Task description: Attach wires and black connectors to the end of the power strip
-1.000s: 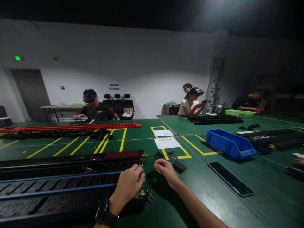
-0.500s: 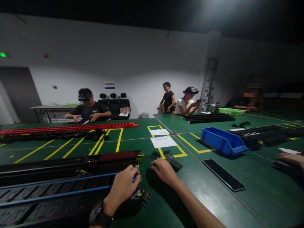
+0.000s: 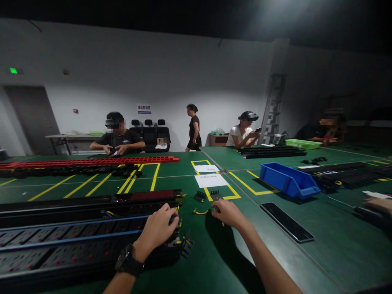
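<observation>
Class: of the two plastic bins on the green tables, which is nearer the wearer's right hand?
The blue bin, beyond the flat dark device; the light green bin sits farther from the right hand.

From my feed I see an assembly workshop: a green counter [image 3: 343, 245] marked with yellow lines [image 3: 155, 177], long black socket strips [image 3: 73, 233], a blue bin [image 3: 275, 179], a co-worker [image 3: 128, 139] across from me
</observation>
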Motion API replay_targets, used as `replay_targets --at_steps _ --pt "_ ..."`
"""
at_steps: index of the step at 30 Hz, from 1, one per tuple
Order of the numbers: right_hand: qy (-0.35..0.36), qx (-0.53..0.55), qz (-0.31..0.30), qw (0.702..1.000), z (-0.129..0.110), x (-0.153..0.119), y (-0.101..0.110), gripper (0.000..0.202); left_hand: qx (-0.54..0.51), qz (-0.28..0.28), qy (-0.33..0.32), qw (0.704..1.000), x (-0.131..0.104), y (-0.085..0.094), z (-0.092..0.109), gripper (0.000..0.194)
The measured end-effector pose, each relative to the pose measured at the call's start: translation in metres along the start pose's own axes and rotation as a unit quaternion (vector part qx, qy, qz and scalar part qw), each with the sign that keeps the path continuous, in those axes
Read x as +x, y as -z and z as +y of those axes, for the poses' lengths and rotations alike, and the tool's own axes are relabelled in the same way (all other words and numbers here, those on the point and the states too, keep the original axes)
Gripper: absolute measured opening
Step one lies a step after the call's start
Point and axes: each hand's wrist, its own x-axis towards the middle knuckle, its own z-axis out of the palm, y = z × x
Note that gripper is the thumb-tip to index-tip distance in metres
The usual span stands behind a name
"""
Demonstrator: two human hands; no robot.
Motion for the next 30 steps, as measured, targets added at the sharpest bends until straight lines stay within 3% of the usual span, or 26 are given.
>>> replay_targets --at_steps 4,8,16,23,30 --pt "0.022 -0.049 -0.031 0.998 -0.015 0.000 -0.004 0.026 0.013 0.000 0.000 1.000 0.000 0.001 0.001 0.028" --pt "0.017 -0.035 -0.034 0.999 -0.013 0.001 -0.001 0.026 0.024 0.003 -0.006 1.000 0.000 -0.002 0.000 0.028" --pt "-0.036 -0.027 0.045 0.998 0.000 0.003 0.010 0.026 0.045 0.004 0.000 0.999 0.000 -0.002 -0.001 0.029" --pt "-0.044 -0.054 0.004 0.998 0.001 0.004 0.002 0.025 0.050 -0.003 -0.011 0.999 0.001 -0.002 -0.003 0.030" --pt "0.006 -0.049 0.006 0.999 -0.009 0.004 -0.004 0.021 0.036 -0.002 -0.010 0.999 0.001 -0.002 -0.004 0.029"
